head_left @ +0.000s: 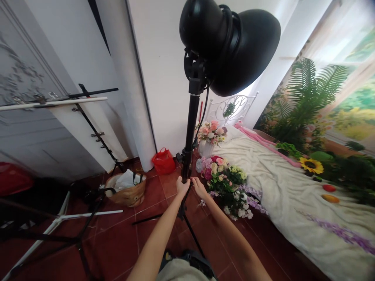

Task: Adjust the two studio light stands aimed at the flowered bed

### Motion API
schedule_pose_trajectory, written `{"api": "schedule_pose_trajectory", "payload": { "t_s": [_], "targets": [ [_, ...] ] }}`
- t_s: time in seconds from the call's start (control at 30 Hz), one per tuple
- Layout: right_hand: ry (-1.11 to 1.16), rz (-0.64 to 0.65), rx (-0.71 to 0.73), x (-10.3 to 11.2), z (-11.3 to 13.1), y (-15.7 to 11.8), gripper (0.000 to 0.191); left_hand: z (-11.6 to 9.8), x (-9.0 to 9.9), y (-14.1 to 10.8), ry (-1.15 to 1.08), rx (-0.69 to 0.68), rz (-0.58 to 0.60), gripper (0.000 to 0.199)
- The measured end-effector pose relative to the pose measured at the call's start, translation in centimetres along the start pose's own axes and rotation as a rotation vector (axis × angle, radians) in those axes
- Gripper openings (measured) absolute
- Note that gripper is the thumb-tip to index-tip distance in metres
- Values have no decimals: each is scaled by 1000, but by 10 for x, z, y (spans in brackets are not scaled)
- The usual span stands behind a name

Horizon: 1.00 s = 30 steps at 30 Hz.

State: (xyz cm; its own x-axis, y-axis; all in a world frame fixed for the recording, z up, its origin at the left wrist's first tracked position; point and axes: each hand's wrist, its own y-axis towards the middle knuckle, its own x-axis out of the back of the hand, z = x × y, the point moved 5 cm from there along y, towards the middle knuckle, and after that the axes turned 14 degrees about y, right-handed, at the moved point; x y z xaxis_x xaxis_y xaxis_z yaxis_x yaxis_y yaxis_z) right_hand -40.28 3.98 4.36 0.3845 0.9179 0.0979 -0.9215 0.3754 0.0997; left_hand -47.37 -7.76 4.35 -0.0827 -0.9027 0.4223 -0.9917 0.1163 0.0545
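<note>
A black studio light (228, 47) with a wide dome reflector is mounted on top of an upright black light stand (191, 121). My left hand (183, 187) is wrapped around the pole low down, beneath its locking collar (184, 157). Close beside it, my right hand (200, 189) has its fingers curled in at the pole's right side. Whether those fingers pinch a knob or the cord there is hidden. The black power cord (205, 109) hangs from the lamp along the pole. Spread tripod legs (191, 232) stand on the floor in front of me.
Artificial flowers (221, 173) crowd the right side beside a bed with a cream blanket (281, 187). A red bag (164, 160) and a wicker basket (129, 195) sit left of the stand. Other stands and a white pole frame (58, 222) occupy the left floor.
</note>
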Motion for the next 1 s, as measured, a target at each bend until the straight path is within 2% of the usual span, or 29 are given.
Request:
{"api": "schedule_pose_trajectory", "payload": {
  "t_s": [0.1,0.2,0.27,0.43,0.5,0.57,0.6,0.73,0.77,0.87,1.0],
  "targets": [
    [49,-106,-92,-2,-12,2,42,-4,2,-2,0,-3,-5,13],
    [71,-151,-168,-4,-17,7,45,-5,3,-3,-7,-14,-14,13],
    [8,-168,-242,-4,-16,12,41,-5,3,-3,-18,-11,-26,14],
    [-170,-99,-444,-1,-12,30,16,-1,1,-1,-25,21,-20,14],
    [-182,-60,-454,0,-9,33,19,0,0,0,-16,11,-24,15],
    [-196,-61,-412,2,-6,30,20,1,0,1,-19,-5,-23,15],
    [-196,-74,-342,2,-3,26,20,1,-1,1,-24,-11,-21,14],
    [-72,-59,94,-1,11,-2,28,5,-2,1,-36,-17,-30,13],
    [-22,-35,162,-3,12,-10,29,6,-3,2,-37,-18,-30,13],
    [93,-3,196,-9,6,-26,33,7,-4,2,-31,-20,-22,13],
    [188,-49,176,-12,-2,-25,36,5,-2,1,-33,-3,-22,14]
  ]
}}
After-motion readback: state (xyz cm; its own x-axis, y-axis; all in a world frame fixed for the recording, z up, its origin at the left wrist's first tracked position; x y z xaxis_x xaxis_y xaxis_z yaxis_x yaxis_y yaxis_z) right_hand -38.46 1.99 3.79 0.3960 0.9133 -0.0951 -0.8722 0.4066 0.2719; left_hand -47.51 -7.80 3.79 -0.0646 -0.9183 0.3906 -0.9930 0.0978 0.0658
